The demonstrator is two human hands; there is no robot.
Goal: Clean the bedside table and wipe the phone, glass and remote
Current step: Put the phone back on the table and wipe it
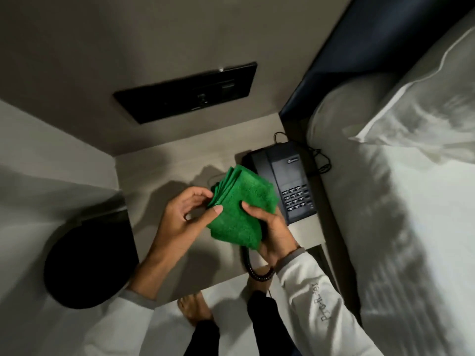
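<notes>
Above bedside table (164,176), green cloth (239,209) pinched between both hands' fingers (253,210)

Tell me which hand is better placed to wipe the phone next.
Probably the right hand: it grips the green cloth beside the phone. The left hand only pinches the cloth's far edge.

Left of phone (285,183): bare table (164,176), open passage.
Right of phone: bed (385,201) edge, blocked.
Behind phone: wall (180,34), cord (318,160).
Front of phone: coiled cable (245,263).
</notes>
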